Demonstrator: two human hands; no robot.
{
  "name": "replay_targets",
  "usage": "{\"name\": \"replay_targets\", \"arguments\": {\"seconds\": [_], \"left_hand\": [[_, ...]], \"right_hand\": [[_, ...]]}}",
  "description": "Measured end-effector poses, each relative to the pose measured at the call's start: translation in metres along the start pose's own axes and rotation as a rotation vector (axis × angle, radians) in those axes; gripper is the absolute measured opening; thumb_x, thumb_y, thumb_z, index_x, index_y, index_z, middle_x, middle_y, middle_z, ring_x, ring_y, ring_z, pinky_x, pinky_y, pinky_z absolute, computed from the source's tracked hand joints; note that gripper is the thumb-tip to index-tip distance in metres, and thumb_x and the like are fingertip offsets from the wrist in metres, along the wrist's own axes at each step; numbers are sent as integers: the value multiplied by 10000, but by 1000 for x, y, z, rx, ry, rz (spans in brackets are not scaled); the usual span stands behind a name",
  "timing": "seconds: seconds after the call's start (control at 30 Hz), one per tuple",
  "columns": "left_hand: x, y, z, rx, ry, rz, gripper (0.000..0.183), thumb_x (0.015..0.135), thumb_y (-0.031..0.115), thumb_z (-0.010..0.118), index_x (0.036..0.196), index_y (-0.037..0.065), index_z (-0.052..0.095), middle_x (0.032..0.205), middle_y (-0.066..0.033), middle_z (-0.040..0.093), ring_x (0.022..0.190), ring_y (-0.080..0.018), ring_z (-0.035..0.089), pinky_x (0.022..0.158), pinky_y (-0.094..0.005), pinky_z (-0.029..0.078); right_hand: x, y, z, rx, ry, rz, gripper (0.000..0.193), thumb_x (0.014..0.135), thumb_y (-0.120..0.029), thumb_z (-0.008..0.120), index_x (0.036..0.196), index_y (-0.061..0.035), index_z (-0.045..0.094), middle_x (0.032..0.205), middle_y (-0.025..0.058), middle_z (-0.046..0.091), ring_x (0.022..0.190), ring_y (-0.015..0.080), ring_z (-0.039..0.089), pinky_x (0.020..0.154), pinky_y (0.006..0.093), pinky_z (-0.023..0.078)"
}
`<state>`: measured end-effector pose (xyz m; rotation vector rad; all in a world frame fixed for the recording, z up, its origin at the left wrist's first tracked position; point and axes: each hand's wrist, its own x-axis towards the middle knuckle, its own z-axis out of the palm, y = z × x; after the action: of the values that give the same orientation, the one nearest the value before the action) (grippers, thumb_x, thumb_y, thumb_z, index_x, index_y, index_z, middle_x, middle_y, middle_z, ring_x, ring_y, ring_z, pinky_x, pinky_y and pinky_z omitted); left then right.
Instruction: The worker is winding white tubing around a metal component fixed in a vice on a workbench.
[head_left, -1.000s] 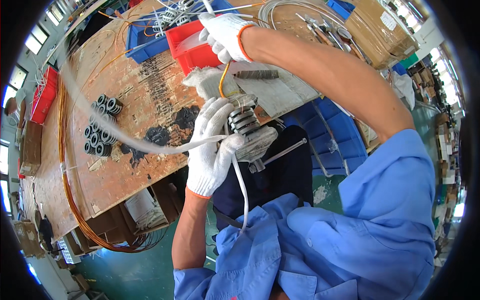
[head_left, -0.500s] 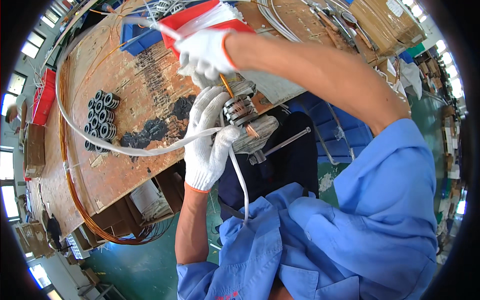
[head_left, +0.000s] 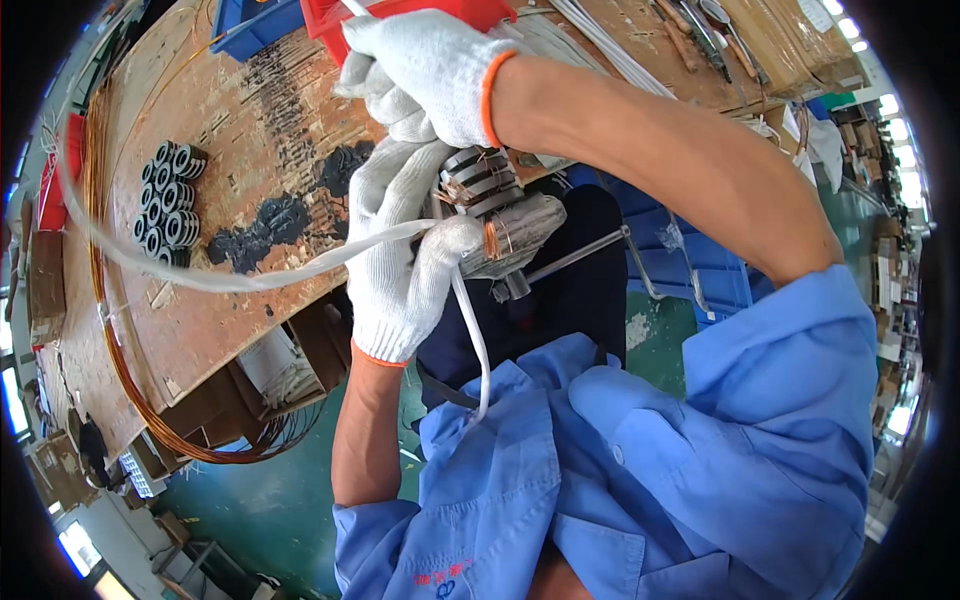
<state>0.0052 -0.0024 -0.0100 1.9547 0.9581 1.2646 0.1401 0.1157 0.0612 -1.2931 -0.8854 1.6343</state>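
Note:
My left hand [head_left: 395, 240], in a white knit glove, is closed beside a black-and-grey ringed coil core [head_left: 484, 180] with copper wire ends sticking out. A flat white strip [head_left: 290, 278] is pinched between its thumb and fingers; one end hangs toward my lap, the rest loops out over the bench. My gloved right hand [head_left: 435, 75] is closed above the core, with a white strip emerging beyond its fingers. It hides the core's upper end. Under the core are the cloth-wrapped jaws of a vise [head_left: 530, 228], whose bar handle [head_left: 582, 254] points right.
Several similar ringed cores [head_left: 165, 205] stand grouped on the worn wooden bench [head_left: 250, 180]. A red bin [head_left: 490, 12] and a blue bin [head_left: 255, 28] sit at the back. Bundled copper wire [head_left: 125, 370] hangs over the left edge; hand tools [head_left: 710, 45] lie far right.
The whole view has shifted, so the bench sits higher and further left. My right hand has come closer over the core, covering the orange wire seen before. The left hand keeps its pinch.

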Motion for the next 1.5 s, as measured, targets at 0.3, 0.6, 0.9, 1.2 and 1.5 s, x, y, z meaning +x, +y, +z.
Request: {"name": "replay_targets", "arguments": {"seconds": [0.3,0.6,0.9,1.2,1.5], "left_hand": [[5,5,-3,27,-43,40,743,936,562,788,1426,14,680,1438,-210,631,1440,-451,510,1215,-559,408],[-2,2,-5,-8,-38,-45,780,903,598,809,1404,11,695,1447,-224,612,1424,-426,526,1200,-530,426],[3,-2,-2,35,-52,55,718,908,498,825,1430,26,679,1441,-201,633,1438,-446,513,1215,-563,411],[9,8,-9,58,-74,100,560,974,358,779,1377,-12,661,1395,-234,625,1368,-457,569,1162,-543,464],[40,-30,-73,-576,-250,-72,687,953,181,745,1543,-91,519,1591,-255,540,1511,-416,506,1269,-519,389]], "right_hand": [[59,-57,-15,55,10,-24,463,1154,-455,485,852,-119,589,561,-24,413,365,162,321,360,340,251],[9,-6,-8,222,-226,113,413,1148,-421,503,1093,-29,620,609,-23,427,440,111,330,406,297,276],[17,-32,-47,184,-32,14,490,1186,-503,399,906,-123,528,565,-49,321,368,104,292,352,303,210],[26,-94,-48,55,166,-587,522,1167,-507,482,864,-93,577,535,-24,403,364,105,355,331,293,262],[33,-117,5,97,39,-576,576,1151,-528,522,766,-103,584,535,-23,430,357,109,354,334,299,268]]}}
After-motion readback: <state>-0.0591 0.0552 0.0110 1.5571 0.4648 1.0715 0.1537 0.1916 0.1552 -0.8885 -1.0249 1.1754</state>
